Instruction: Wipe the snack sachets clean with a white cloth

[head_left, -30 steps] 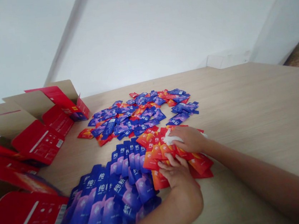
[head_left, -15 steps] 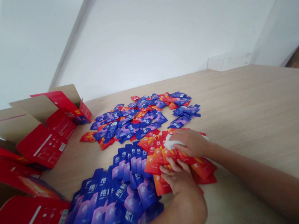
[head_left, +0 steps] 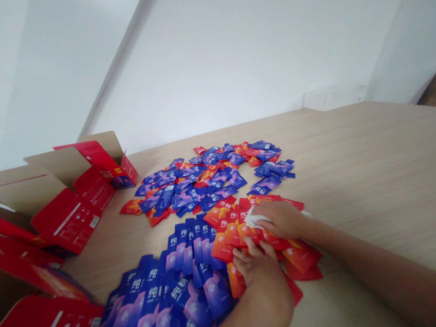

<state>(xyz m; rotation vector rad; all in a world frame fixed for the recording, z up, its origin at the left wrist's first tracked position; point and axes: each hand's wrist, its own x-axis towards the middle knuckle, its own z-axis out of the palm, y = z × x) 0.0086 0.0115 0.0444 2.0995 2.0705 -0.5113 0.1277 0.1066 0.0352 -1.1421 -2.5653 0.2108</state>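
Observation:
A pile of red-orange pouches (head_left: 230,234) lies under both my hands. My right hand (head_left: 281,218) is closed around a crumpled white tissue (head_left: 255,219) and presses it against the top of this pile. Just below it, my left hand (head_left: 255,264) rests on the front pouches with its fingers spread, and nothing shows in its grip. Overlapping rows of blue-purple pouches (head_left: 194,297) fan out to the left of the red ones, printed with white characters. My left forearm covers part of them.
Open red cardboard boxes (head_left: 65,223) line the left side, flaps raised. Behind the sorted pouches is a loose heap of mixed blue and red pouches (head_left: 189,187). A white wall (head_left: 252,49) borders the wooden table (head_left: 360,168), with a white panel (head_left: 332,99) at its base.
My right hand still rubs at the same spot with the tissue, shifted slightly. My left hand stays on the red pouches. The whole view has tilted a little upward, moving things lower.

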